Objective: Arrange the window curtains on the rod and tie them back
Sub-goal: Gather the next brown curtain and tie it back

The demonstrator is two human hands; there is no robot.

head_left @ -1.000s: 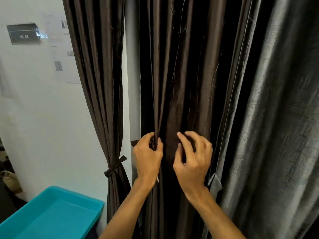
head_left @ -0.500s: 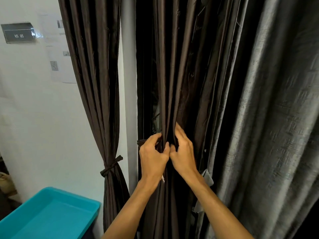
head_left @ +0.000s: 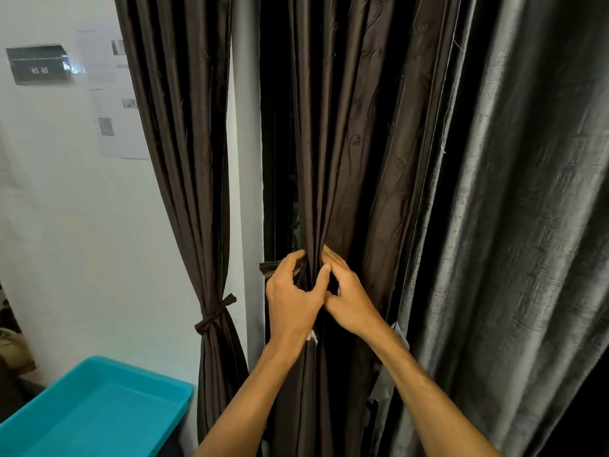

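A dark brown curtain point(head_left: 356, 153) hangs in the middle, gathered into folds at waist height. My left hand point(head_left: 291, 298) grips the bunched folds from the left, thumb and fingers curled round them. My right hand point(head_left: 349, 298) grips the same bunch from the right, touching the left hand. A brown tie-back strip point(head_left: 268, 268) pokes out to the left of my left hand. A second brown curtain point(head_left: 184, 159) hangs at the left, cinched by a knotted tie-back point(head_left: 216, 314). The rod is out of view.
A grey textured curtain point(head_left: 514, 242) fills the right side. A teal plastic tray point(head_left: 95, 413) sits at the lower left. The white wall point(head_left: 82, 242) carries a dark sign point(head_left: 38, 65) and paper sheets. A pale vertical frame point(head_left: 245, 159) stands between the brown curtains.
My right hand moved left from the flat curtain face and closed in beside the left hand, bunching the middle curtain's folds tighter. The left hand kept its grip.
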